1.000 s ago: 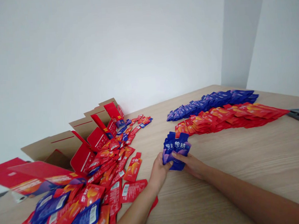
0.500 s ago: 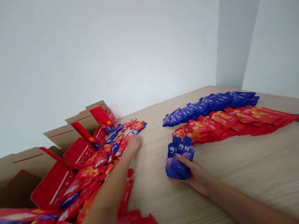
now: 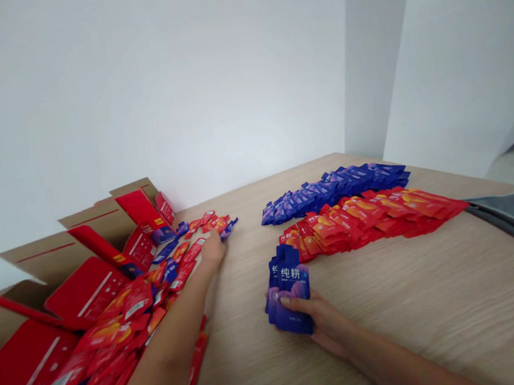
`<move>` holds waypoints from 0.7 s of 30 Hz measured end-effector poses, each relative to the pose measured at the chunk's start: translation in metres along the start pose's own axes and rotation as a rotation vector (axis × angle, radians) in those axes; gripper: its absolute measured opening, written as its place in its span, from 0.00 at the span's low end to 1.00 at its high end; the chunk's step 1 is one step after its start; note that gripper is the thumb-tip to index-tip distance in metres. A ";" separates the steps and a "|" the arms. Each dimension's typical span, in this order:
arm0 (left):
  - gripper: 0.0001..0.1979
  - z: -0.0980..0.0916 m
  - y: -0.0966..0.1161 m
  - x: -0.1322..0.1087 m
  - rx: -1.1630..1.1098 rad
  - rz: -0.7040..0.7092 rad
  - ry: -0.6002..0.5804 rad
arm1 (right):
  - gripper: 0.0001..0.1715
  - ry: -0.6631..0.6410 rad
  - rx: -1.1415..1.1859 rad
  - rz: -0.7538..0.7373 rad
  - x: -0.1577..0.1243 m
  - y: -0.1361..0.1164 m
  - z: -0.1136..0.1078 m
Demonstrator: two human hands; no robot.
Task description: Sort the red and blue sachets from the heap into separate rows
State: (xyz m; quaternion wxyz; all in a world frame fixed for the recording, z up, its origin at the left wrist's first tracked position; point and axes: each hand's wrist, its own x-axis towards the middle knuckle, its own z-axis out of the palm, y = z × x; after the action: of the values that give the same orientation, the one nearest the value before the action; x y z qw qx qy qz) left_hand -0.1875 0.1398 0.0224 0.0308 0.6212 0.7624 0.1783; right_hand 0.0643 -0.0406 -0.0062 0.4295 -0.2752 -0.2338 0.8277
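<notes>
My right hand is closed around a small fanned stack of blue pouches, thumb on the front one, held upright above the table. Stretched out to the far left, my left hand touches the far end of the loose pile. A blue pouch lies at its fingertips beside red pouches; its fingers are partly hidden and blurred, so whether it grips one I cannot tell. Mixed red and blue pouches are heaped along my left forearm.
Open red cardboard boxes stand along the left. On the wooden table, a row of overlapping blue pouches lies behind a row of red pouches. A dark grey object sits at the right edge. The white wall borders the back.
The view has swung to the right. My left hand has moved in closer to the blue pouch at the pile's far end. My right hand still holds the blue stack, now more upright.
</notes>
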 end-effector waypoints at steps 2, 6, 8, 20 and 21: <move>0.16 -0.006 0.007 -0.027 -0.174 -0.044 -0.024 | 0.24 0.019 0.029 -0.021 0.002 0.000 -0.001; 0.11 -0.005 0.027 -0.108 -0.502 -0.016 -0.151 | 0.19 0.019 0.111 -0.078 0.005 0.000 -0.003; 0.13 0.000 0.039 -0.152 -0.663 0.022 -0.199 | 0.17 -0.025 0.134 -0.092 0.004 0.000 -0.003; 0.17 -0.012 0.081 -0.261 -0.947 0.094 -0.254 | 0.15 -0.164 -0.030 -0.093 -0.023 0.005 -0.002; 0.16 -0.013 0.080 -0.262 -0.933 0.108 -0.243 | 0.14 -0.166 -0.040 -0.104 -0.024 0.006 -0.002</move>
State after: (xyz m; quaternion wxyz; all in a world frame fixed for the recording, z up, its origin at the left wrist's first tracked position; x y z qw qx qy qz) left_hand -0.0566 -0.1012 0.0139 0.3857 0.5963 0.5585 0.4286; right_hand 0.0735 -0.0631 -0.0054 0.4457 -0.2014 -0.2990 0.8194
